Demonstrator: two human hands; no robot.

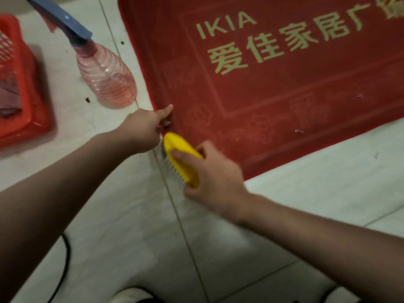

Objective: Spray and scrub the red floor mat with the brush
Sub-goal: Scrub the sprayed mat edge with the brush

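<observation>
Gripping the yellow brush (181, 154), the right hand (215, 178) holds it at the near left corner of the red floor mat (284, 84), white bristles turned down and to the left. Just beyond it, the left hand (144, 127) pinches the mat's left edge, thumb on top. The mat lies flat on the pale tiled floor (306, 215). A pink spray bottle (107, 77) stands upright just left of the mat, and a red basket (26, 119) sits farther left.
</observation>
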